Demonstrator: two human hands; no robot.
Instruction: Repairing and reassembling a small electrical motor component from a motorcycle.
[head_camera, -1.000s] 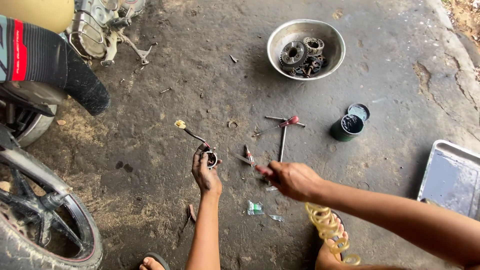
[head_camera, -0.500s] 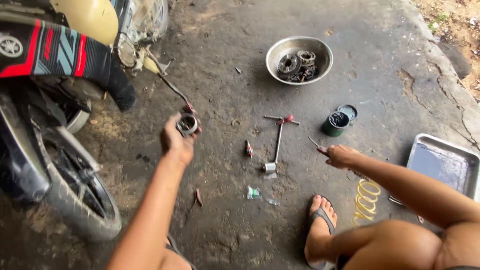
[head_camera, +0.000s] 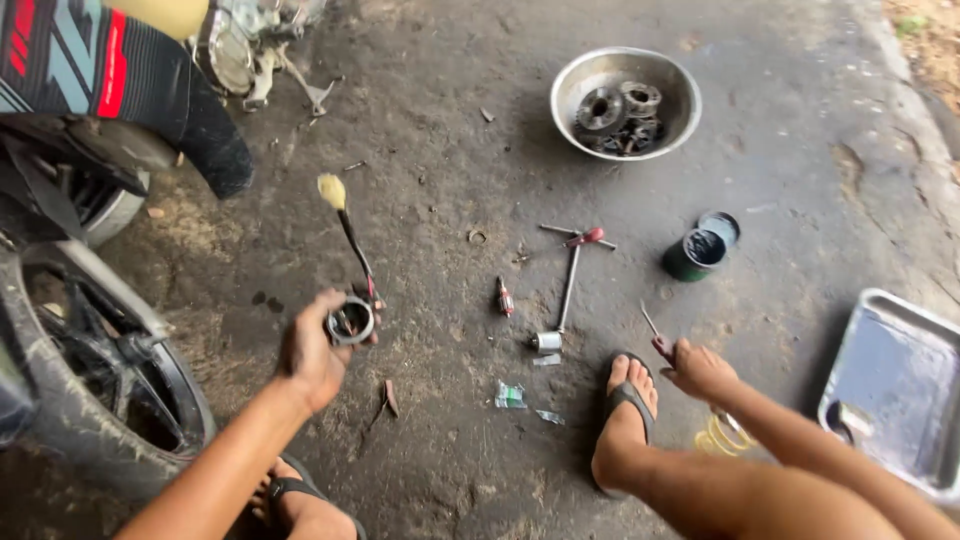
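Observation:
My left hand (head_camera: 312, 355) grips a round metal ring-shaped part (head_camera: 350, 322) just above the concrete floor. A thin brush (head_camera: 345, 225) with a yellowish tip runs up from that hand; whether the fingers hold it I cannot tell. My right hand (head_camera: 700, 370) is closed on a small thin pointed tool with a red handle (head_camera: 657, 335), beside my foot in a sandal (head_camera: 625, 405). A T-handle wrench (head_camera: 568, 285) with a socket on its end lies on the floor between the two hands.
A motorcycle stands at the left, its wheel (head_camera: 95, 370) close to my left arm. At the far side sits a metal bowl (head_camera: 572, 85) holding gear parts. A green tin (head_camera: 692, 255), a metal tray (head_camera: 900, 380), a yellow coil (head_camera: 715, 437) and small scraps lie around.
My left hand has come down and to the right with the ring part, away from the motorcycle. The right hand keeps its tool near my foot. The view has shifted.

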